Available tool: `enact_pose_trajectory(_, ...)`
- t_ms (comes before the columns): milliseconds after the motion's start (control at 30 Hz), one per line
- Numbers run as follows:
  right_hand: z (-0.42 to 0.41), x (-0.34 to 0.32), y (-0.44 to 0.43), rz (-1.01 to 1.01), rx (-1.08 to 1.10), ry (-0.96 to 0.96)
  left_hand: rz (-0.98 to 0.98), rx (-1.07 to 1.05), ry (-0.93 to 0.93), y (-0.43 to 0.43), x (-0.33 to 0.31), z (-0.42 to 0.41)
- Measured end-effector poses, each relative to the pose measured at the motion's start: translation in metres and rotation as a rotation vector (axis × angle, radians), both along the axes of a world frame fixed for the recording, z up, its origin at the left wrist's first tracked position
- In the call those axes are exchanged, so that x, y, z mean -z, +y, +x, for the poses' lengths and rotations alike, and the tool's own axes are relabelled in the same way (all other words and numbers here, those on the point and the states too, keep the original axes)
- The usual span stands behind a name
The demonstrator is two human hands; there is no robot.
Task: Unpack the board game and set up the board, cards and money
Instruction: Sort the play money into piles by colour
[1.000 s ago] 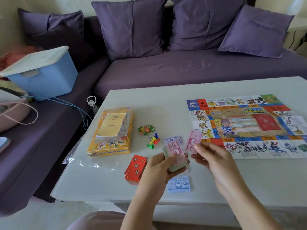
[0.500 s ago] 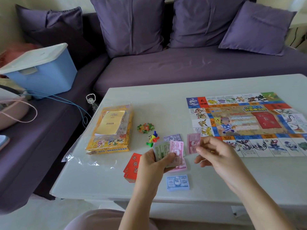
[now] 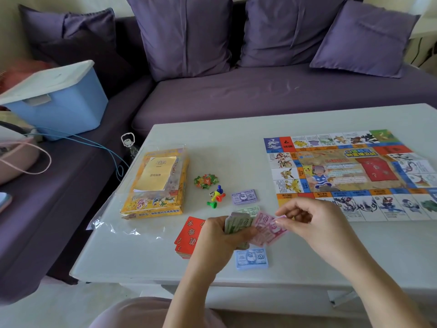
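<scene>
My left hand (image 3: pixel 221 242) grips a stack of play money (image 3: pixel 237 223) over the table's front edge, green notes on top. My right hand (image 3: pixel 314 223) pinches a pink note (image 3: pixel 275 227) next to that stack, above other pink notes (image 3: pixel 260 236) on the table. A purple money pile (image 3: pixel 244 196) lies behind my hands and a blue 500 pile (image 3: pixel 251 258) in front. A red card deck (image 3: pixel 189 236) sits left of my left hand. The game board (image 3: pixel 350 174) lies unfolded at the right.
The yellow game box (image 3: pixel 156 183) with a booklet on it lies in clear plastic wrap at the left. A green-orange token cluster (image 3: pixel 205 181) and coloured pawns (image 3: pixel 216 197) sit beside it. A purple sofa (image 3: pixel 260 91) and blue storage bin (image 3: pixel 56 102) stand beyond the white table (image 3: pixel 331 256).
My right hand has brought the pink note down and left, from beside the board's corner to the pink notes by the stack. My left hand has lowered the stack slightly.
</scene>
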State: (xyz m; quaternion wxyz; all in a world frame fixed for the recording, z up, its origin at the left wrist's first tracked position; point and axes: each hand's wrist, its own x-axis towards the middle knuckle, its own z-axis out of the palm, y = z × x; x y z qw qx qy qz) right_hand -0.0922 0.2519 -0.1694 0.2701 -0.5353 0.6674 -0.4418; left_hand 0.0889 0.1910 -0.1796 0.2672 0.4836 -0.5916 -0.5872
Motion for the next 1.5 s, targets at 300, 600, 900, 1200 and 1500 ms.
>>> enact_pose_trajectory(300, -0.002, -0.002, 0.0, 0.035, -0.133, 0.131, -0.102, 0.013, -0.116, 0.001, 0.0, 0.0)
enact_pose_trajectory(600, -0.007, -0.009, 0.0, 0.176, -0.191, -0.086, -0.165, 0.019, -0.143, -0.001, 0.0, 0.002)
enact_pose_trajectory(900, -0.004, -0.001, -0.002, 0.131, -0.258, 0.13, -0.132, 0.221, -0.184, 0.002, -0.001, 0.0)
enact_pose_trajectory(1200, -0.042, 0.026, 0.019, -0.02, -0.02, 0.001, -0.113, 0.123, -0.13, 0.008, 0.009, -0.027)
enact_pose_trajectory(1500, -0.047, 0.05, 0.033, 0.018, 0.026, -0.011, -0.22, 0.187, -0.289, 0.014, 0.017, -0.057)
